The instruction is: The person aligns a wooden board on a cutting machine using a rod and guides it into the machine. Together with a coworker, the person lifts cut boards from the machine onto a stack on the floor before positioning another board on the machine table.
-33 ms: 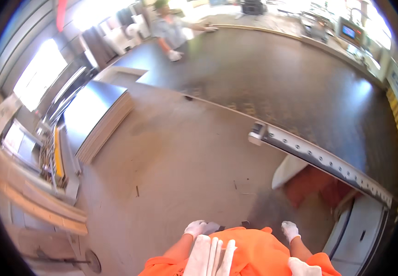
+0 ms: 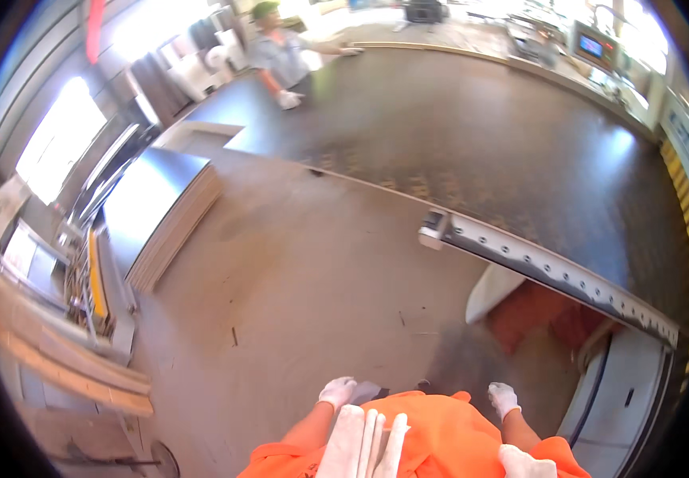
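My left hand [image 2: 336, 392], in a white glove, hangs low beside my orange shirt [image 2: 432, 430]. Its fingers look curled together, with nothing visible in them. On the other side my right hand [image 2: 504, 398], also gloved in white, hangs loosely closed and holds nothing I can see. Both hands are apart from the large dark sheet-topped table [image 2: 440, 127] ahead. Nearest to the right hand is the table's pale metal side arm [image 2: 551, 271], lined with round holes. Pale finger-like strips [image 2: 360, 446] lie against the front of my shirt.
A co-worker [image 2: 280, 60] with white gloves leans at the table's far left. A stack of boards [image 2: 165, 207] stands left, near a machine with a yellow bar [image 2: 97, 275]. A grey cabinet [image 2: 619, 398] is at right; yellow-black striping [image 2: 683, 231] edges the far right.
The view has shifted slightly, so the table, boards and co-worker sit a little farther left. My hands keep the same pose.
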`<state>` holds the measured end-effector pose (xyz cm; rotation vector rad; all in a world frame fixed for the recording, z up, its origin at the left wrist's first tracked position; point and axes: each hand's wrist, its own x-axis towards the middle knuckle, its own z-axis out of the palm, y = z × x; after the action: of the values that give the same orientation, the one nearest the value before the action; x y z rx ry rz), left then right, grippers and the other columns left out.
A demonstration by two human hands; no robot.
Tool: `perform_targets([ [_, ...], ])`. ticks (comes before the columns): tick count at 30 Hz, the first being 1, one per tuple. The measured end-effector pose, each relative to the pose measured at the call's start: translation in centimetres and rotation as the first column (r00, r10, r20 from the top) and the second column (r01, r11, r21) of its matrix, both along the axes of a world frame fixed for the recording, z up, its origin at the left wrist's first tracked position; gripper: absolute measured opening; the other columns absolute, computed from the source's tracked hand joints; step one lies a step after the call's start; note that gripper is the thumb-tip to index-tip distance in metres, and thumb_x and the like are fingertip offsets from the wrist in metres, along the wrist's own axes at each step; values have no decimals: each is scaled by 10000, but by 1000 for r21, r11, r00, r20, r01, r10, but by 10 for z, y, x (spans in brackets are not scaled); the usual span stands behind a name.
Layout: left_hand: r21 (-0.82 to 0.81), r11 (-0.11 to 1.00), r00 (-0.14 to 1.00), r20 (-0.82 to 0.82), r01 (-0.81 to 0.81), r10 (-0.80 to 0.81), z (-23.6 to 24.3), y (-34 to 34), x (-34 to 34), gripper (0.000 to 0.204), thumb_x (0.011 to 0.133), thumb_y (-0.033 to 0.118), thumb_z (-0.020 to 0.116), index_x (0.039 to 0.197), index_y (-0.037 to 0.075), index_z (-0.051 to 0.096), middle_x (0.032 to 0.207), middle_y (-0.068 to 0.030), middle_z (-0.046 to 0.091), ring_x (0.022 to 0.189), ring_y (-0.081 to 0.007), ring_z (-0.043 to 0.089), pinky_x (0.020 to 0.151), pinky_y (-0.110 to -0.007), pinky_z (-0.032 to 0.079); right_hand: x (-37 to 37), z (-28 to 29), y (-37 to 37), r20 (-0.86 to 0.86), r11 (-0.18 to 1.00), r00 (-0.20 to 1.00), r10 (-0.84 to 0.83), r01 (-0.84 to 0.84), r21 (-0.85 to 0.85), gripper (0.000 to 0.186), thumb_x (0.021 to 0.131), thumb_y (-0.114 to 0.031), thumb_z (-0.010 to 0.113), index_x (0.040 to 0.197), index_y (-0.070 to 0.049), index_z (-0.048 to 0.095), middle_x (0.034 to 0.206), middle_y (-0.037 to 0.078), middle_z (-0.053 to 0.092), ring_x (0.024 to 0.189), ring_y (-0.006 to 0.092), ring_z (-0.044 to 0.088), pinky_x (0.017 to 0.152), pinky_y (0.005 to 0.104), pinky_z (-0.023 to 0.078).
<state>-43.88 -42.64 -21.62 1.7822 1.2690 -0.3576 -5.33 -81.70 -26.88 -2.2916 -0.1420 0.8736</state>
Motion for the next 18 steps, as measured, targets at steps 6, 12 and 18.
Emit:
perform_targets([
  [6,157,979,992,-11,130,-130,23,75,108,524,1029,460,508,1402,137,684,1490,-130,624,1410,-366,546,1186,-440,425,-35,10,-107,203,991,978,-48,71,-110,194,953,-212,591,812,-103,668,741,72,655,648,198,665,573,376,493],
  [12,174,976,937,344,-132,65,23,155,256,504,994,414,670,1341,52,717,1324,-123,745,1237,-269,687,1077,-369,522,-78,-104,-224,32,831,844,-536,534,-153,133,955,-199,601,891,-101,664,728,73,637,599,209,641,549,375,489],
  [18,-352,802,539,602,-482,589,5,226,395,445,970,340,762,1312,60,710,1251,-100,718,1158,-265,659,974,-436,565,-23,-53,-190,-13,729,730,-683,683,43,151,985,-240,604,887,-125,607,660,-5,520,517,168,515,483,330,419],
])
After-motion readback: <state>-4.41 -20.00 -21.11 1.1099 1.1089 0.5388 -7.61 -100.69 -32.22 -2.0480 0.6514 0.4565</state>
